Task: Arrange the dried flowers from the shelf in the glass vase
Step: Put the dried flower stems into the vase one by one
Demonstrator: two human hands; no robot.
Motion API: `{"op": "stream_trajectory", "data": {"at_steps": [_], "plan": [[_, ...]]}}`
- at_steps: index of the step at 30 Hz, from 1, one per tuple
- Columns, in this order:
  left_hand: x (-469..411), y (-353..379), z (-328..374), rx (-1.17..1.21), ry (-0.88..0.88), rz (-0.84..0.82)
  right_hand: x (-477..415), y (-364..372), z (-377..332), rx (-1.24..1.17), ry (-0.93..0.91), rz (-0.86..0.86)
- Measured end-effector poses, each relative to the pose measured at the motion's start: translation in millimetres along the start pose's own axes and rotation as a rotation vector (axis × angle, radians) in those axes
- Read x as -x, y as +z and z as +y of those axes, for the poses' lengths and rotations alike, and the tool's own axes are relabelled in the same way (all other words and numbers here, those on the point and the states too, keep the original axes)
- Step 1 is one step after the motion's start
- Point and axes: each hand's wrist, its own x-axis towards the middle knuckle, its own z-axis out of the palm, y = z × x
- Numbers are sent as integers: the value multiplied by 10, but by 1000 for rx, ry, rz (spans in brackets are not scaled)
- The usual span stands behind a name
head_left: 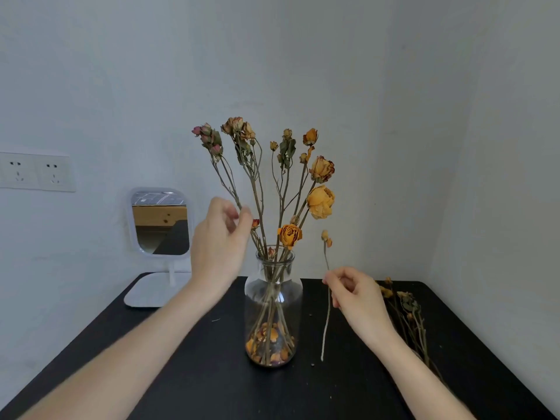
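Nearest, bare forearms over the dark surface [188,374]; right hand [353,294] pinched on a thin single stem [326,322] just right of the glass vase [272,307], left hand [219,237] with fingertips closed lightly on a pink-budded stem [225,180] already standing in the neck. Single stem near upright, long axis vertical, small bud [325,237] up, pale cut end down, close above the surface. Likely trouble: brittle stalk snapping or petals shedding if forced between crowded stems; vase tipping if the left pulls sideways; spare flowers [406,313] lying at right.

Left hand [218,237] at vase [273,310] stems; right hand [354,294] pinching thin stem [327,313].
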Motion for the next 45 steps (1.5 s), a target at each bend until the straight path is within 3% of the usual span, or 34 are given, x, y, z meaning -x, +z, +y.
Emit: {"op": "stream_trajectory", "data": {"at_steps": [3,7,9,11,18,24,30,39,45], "plan": [[379,63,-307,37,-80,-105,2,4,-116,-68,-78,44],[500,193,-593,186,-306,-490,4,-20,-275,-134,-176,39],[424,265,-608,221,-335,-697,3,-34,-358,-154,-221,24],[362,337,-607,242,-322,-790,0,-36,-444,-183,-269,16],[323,446,-592,257,-287,-658,-47,8,-688,-152,-447,73],[392,519,-621,42,-199,-491,-122,35,-713,17,-572,185],[494,526,-630,336,-351,-560,-169,141,-638,88,-533,123],[511,522,-638,349,-359,-549,-273,332,-521,340,-384,51],[515,525,-644,345,-358,-542,-272,360,-563,248,-319,126]]}}
